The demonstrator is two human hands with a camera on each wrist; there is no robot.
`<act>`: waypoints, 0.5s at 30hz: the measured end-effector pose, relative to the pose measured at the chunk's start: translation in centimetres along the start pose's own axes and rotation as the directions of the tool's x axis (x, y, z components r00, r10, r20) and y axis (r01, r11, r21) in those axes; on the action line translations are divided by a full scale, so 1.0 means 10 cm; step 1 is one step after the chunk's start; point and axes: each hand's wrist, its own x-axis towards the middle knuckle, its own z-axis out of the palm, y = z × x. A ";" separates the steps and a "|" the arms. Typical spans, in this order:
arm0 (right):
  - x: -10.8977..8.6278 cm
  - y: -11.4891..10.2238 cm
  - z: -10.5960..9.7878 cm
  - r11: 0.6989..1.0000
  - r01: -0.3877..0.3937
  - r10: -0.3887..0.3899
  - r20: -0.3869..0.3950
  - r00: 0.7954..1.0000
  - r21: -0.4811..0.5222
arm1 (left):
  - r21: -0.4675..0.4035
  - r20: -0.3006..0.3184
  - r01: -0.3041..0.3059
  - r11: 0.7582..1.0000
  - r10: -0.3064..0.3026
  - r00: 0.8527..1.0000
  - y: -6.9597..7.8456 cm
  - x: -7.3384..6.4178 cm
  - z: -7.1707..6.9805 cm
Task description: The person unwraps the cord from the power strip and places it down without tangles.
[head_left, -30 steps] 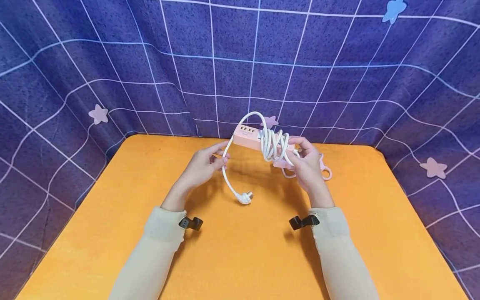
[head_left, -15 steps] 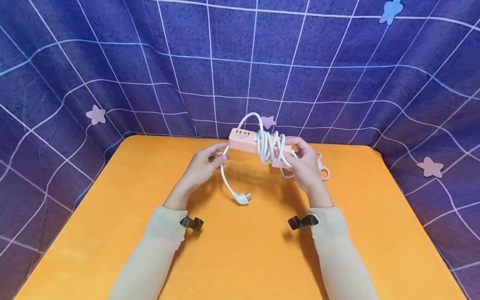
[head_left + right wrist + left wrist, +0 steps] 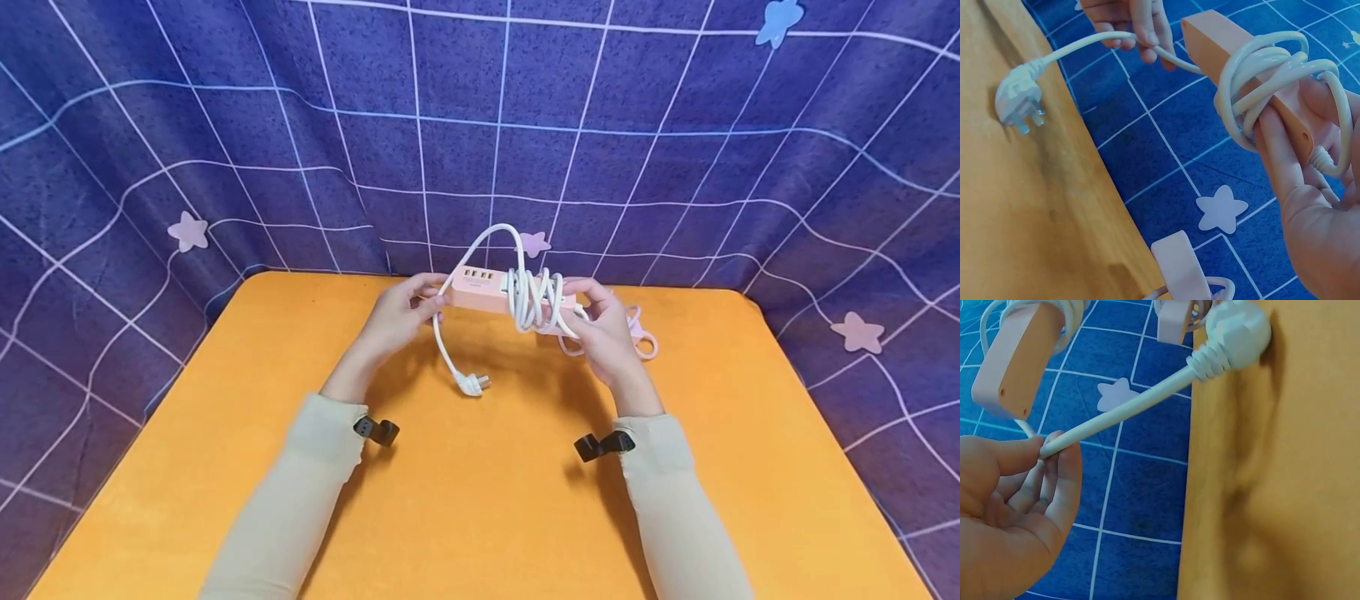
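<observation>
A pink power strip (image 3: 476, 292) with several USB ports is held above the table. Its white cord (image 3: 525, 302) is wound several times round the strip's right part. My right hand (image 3: 609, 337) grips that end, fingers under the strip and beside the coils in the right wrist view. At the other end, my left hand (image 3: 396, 315) pinches the cord's loose length between thumb and fingertips, close to the strip's end. Below this pinch hangs the white plug (image 3: 471, 384), its metal prongs (image 3: 1027, 120) bare.
Behind my right hand a pale pink block (image 3: 1182, 265) with looped pink cord (image 3: 647, 343) lies on the orange-covered table (image 3: 480, 500), partly hidden. A blue grid-patterned curtain (image 3: 450, 150) with star shapes stands along the back and sides.
The power strip has shifted left and slightly lower. My left hand has moved a little left and up along with the cord, and the plug has swung left and up.
</observation>
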 end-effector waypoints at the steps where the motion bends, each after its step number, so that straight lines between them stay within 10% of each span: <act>1: -0.01 0.00 0.00 1.000 -0.009 0.009 0.004 1.000 0.003 | 0.015 -0.002 -0.012 1.000 0.012 1.000 0.01 0.01 -0.02; 15: -0.03 0.06 -0.03 0.999 -0.027 0.028 0.058 0.998 -0.018 | 0.152 -0.120 -0.143 0.978 0.162 0.979 0.21 0.15 -0.24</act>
